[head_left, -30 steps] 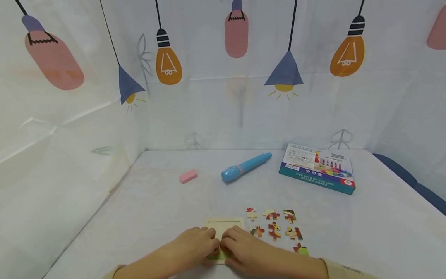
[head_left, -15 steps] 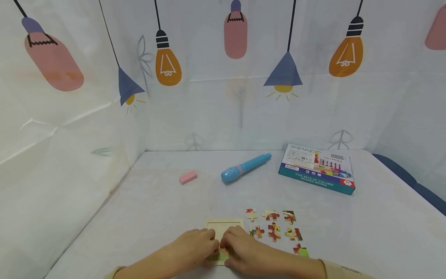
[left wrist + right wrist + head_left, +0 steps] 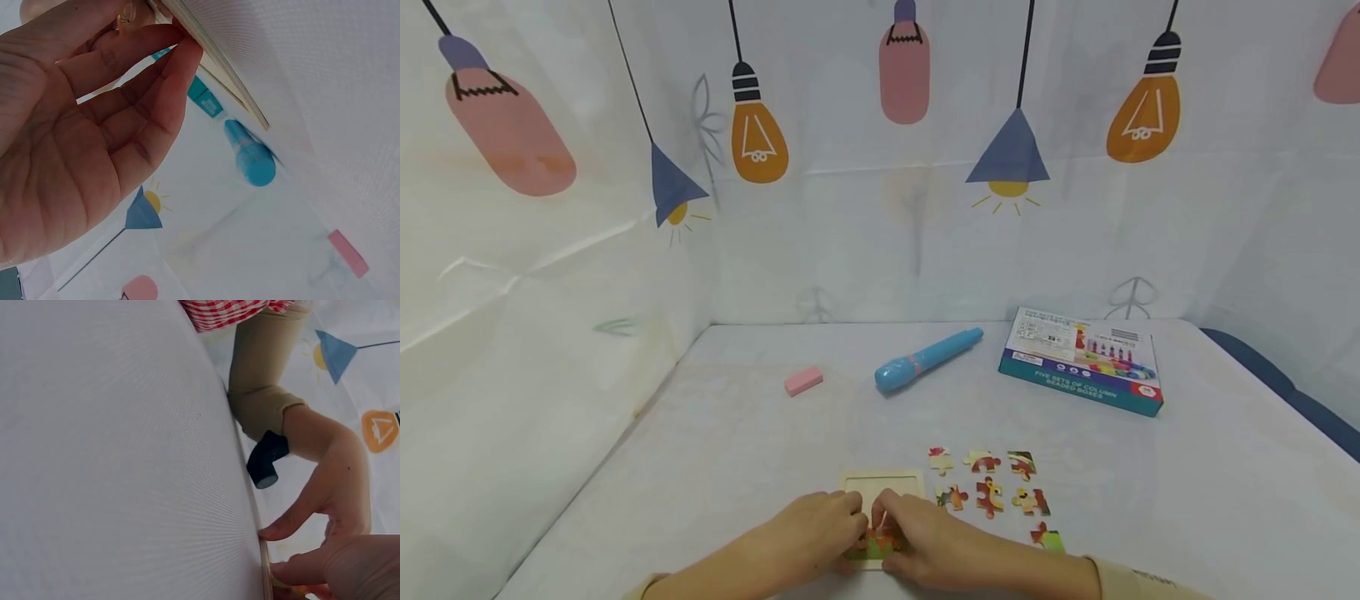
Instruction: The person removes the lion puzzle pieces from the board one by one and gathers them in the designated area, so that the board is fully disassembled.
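Observation:
A small wooden puzzle tray (image 3: 883,473) lies on the table before me in the head view, with orange-and-green jigsaw pieces (image 3: 874,550) along its near side. My left hand (image 3: 827,533) grips the tray's left side, its fingers curled inward; the left wrist view shows the fingertips at the tray's edge (image 3: 234,84). From the right, my right hand (image 3: 936,542) reaches over the tray, with curled index finger and thumb about a jigsaw piece at the near row. The fingers partly hide that piece. Right of the tray lie several loose jigsaw pieces (image 3: 989,497).
Farther back on the white table (image 3: 737,450) are a pink eraser-like block (image 3: 803,381), a blue microphone-shaped object (image 3: 928,360) and a flat box (image 3: 1082,360) labelled as beaded boxes. A printed cloth (image 3: 865,242) hangs behind and along the left.
My right index finger has drawn slightly up and back, so more of the orange-and-green pieces shows in the tray. The left hand and loose pieces stay in place.

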`<action>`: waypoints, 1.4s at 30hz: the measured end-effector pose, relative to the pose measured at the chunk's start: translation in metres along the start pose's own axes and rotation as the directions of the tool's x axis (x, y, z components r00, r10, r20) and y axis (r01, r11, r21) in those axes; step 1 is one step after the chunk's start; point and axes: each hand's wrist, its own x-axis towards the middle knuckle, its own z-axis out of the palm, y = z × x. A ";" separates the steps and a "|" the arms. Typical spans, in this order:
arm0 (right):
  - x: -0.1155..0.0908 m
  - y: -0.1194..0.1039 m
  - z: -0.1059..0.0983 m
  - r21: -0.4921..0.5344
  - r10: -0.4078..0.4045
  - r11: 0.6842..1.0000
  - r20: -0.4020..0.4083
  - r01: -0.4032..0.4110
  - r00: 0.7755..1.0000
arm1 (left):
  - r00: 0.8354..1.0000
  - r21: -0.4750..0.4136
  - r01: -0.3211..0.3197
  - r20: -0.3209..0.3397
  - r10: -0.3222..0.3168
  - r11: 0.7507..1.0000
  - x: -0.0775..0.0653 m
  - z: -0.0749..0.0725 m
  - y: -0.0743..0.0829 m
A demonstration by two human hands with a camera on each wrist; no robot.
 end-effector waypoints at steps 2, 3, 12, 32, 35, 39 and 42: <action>0.001 0.000 0.000 0.002 -0.002 1.000 0.010 0.002 1.000 | 1.000 0.001 0.000 -0.008 0.000 1.000 0.000 0.000 0.000; 0.001 -0.001 0.000 -0.003 -0.008 1.000 0.015 0.008 1.000 | 1.000 -0.001 -0.002 -0.011 0.002 1.000 0.000 0.001 0.000; 0.002 0.000 -0.001 -0.042 -0.096 0.995 -0.014 0.095 0.995 | 1.000 -0.020 -0.002 -0.014 0.001 1.000 0.000 0.002 -0.001; 0.000 -0.004 -0.015 -0.070 0.012 0.997 -0.010 -0.013 1.000 | 1.000 0.026 -0.013 -0.017 0.014 1.000 -0.001 0.002 0.000; 0.000 -0.004 -0.017 -0.070 -0.012 0.997 -0.020 0.011 1.000 | 1.000 0.046 -0.014 -0.014 0.015 0.999 0.000 0.001 0.000; -0.001 -0.003 -0.018 -0.090 -0.059 0.994 -0.025 0.057 0.998 | 0.999 0.080 -0.020 -0.038 0.024 0.997 0.000 0.001 0.001; -0.002 -0.003 -0.019 -0.096 -0.061 0.994 -0.017 0.059 0.998 | 0.998 0.090 -0.025 -0.062 0.031 0.996 0.000 0.002 0.002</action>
